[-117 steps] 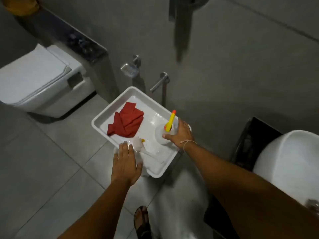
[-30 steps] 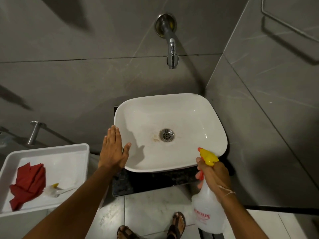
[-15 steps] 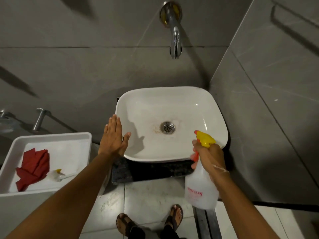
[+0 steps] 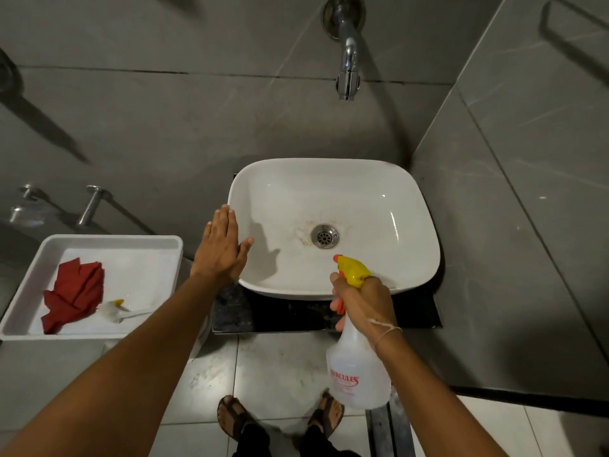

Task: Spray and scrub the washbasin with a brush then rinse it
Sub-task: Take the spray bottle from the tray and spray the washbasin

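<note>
A: What is seen at the far left?

B: A white tray (image 4: 31,282) is set on a low stand. A crumpled red cloth (image 4: 74,293) is laid in it, and a white brush (image 4: 113,311) is laid just beside the cloth, its handle pointed right. Two chrome wall fittings (image 4: 90,204) are mounted behind the tray on the grey tiled wall.

A: And the left hand?

B: The left hand (image 4: 220,249) is held flat and fully open, fingers together, at the left rim of the washbasin (image 4: 379,206). Nothing is gripped. Whether the rim is actually touched cannot be told.

A: The basin itself?

B: It is seated on a dark counter (image 4: 296,313). Brownish staining is seen around the drain (image 4: 324,236). A chrome tap (image 4: 346,57) is fixed to the wall above it.

A: What is found to the right?

B: A translucent spray bottle (image 4: 357,374) with a yellow nozzle is gripped at the neck by the right hand (image 4: 365,303), fingers wrapped around the orange trigger. The nozzle is aimed into the bowl over the near rim, part of which is hidden by it. Sandalled feet (image 4: 235,418) are visible below on the floor.
</note>
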